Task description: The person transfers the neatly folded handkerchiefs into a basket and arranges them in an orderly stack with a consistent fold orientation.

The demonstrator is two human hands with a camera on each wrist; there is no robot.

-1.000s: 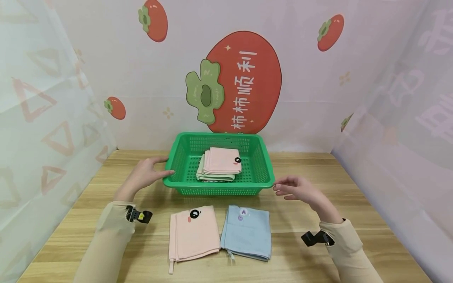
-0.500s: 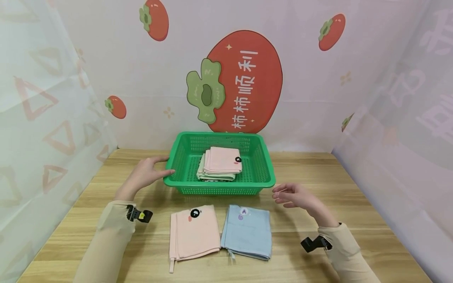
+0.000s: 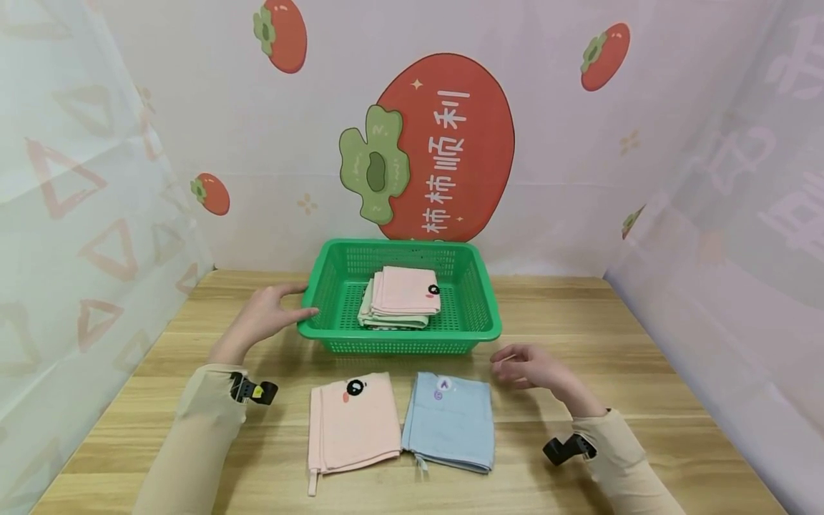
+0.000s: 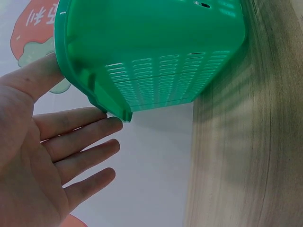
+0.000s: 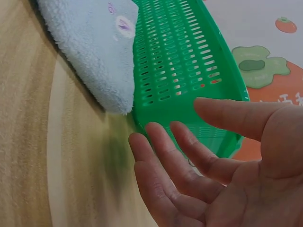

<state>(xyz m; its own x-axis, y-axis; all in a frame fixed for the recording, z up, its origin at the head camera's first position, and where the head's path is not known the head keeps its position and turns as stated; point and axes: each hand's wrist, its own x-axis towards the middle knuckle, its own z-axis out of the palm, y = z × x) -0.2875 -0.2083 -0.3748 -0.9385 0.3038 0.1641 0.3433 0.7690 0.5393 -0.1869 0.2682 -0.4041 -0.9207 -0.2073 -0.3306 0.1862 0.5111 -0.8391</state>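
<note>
The green plastic basket [image 3: 399,335] sits toward the back of the bench [image 3: 553,307], its long side facing the person. The left hand [image 3: 257,320] lightly pinches its left rim, thumb over the edge and fingers outside, probably to steady it. Inside, a folded pink towel [image 3: 405,290] lies on a pale green one [image 3: 412,322], stacked perhaps to save room. The right hand [image 3: 534,370] holds nothing, fingers loosely bent near the front right corner; a folded blue towel [image 3: 450,428] lies close by.
</note>
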